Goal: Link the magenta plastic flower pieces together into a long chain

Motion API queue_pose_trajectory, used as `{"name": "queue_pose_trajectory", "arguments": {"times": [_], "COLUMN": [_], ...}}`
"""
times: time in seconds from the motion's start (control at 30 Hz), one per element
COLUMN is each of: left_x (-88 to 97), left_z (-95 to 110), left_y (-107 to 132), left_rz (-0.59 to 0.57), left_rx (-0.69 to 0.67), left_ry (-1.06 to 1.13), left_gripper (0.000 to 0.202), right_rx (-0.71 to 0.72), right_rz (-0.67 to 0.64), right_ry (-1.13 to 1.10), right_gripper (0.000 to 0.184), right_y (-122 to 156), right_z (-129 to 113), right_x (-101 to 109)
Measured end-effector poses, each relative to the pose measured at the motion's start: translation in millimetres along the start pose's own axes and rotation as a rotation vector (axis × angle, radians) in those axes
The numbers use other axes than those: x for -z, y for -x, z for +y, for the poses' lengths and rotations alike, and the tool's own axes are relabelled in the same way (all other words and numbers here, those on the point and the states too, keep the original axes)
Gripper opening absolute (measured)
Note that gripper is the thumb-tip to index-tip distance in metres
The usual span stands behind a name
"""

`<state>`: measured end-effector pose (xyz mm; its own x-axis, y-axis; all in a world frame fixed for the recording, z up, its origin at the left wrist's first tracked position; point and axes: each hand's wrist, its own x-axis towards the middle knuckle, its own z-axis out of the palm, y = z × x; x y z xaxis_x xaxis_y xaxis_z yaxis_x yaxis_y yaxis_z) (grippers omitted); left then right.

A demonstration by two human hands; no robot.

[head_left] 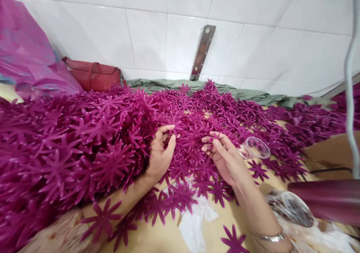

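A large heap of magenta star-shaped flower cutouts (pixel 70 140) covers the table. My left hand (pixel 161 151) lies in the heap with its fingers curled and pinched on a flower cutout (pixel 173 127). My right hand (pixel 222 153) hovers beside it at the centre, fingers bent and pressed together on another flower cutout (pixel 218 134). A silver bracelet (pixel 268 238) sits on my right wrist.
A clear plastic cup (pixel 254 148) lies on its side right of my right hand. A second clear cup (pixel 292 208) sits at the lower right by a dark red tube (pixel 326 200). A red bag (pixel 94 74), a green cloth (pixel 247 93) and a tiled wall are behind. A pink plastic bag (pixel 25 54) hangs at the left.
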<state>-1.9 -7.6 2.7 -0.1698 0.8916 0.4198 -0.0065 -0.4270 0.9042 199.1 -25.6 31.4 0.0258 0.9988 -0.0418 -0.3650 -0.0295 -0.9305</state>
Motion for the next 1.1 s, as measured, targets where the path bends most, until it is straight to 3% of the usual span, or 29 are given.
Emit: {"name": "queue_pose_trajectory", "arguments": {"times": [0.17,0.33,0.4,0.5,0.8,1.0,1.1], "left_x": [-0.2,0.6,0.9,0.7,3.2,2.5,0.6], "left_z": [-0.8,0.7,2.0,4.0,3.1,2.6,5.2], "left_y": [0.3,0.6,0.5,0.3,3.0,5.2,5.2], "left_rz": [0.009,-0.006,-0.010,-0.004,-0.103,-0.132,-0.121], "left_rx": [0.031,0.076,0.099,0.112,-0.015,0.031,0.090], "left_ry": [0.014,0.024,0.021,0.015,0.008,0.044,0.113], "left_gripper": [0.025,0.025,0.025,0.024,0.014,0.017,0.029], "right_rx": [-0.143,-0.148,-0.135,-0.102,0.023,0.080,0.110], "right_rz": [-0.044,0.034,0.061,0.082,0.081,0.007,0.000], "right_ry": [-0.204,-0.245,-0.236,-0.165,0.146,0.418,0.549], "right_gripper": [0.048,0.067,0.061,0.044,0.028,0.032,0.031], "right_y": [1.7,4.8,6.3,8.0,9.4,12.4,12.8], "right_z": [0.8,-4.9,-6.4,-3.7,12.4,11.5,11.0], "right_x": [-5.6,-11.2,-12.4,-13.8,-9.3,-6.3,-8.2]}}
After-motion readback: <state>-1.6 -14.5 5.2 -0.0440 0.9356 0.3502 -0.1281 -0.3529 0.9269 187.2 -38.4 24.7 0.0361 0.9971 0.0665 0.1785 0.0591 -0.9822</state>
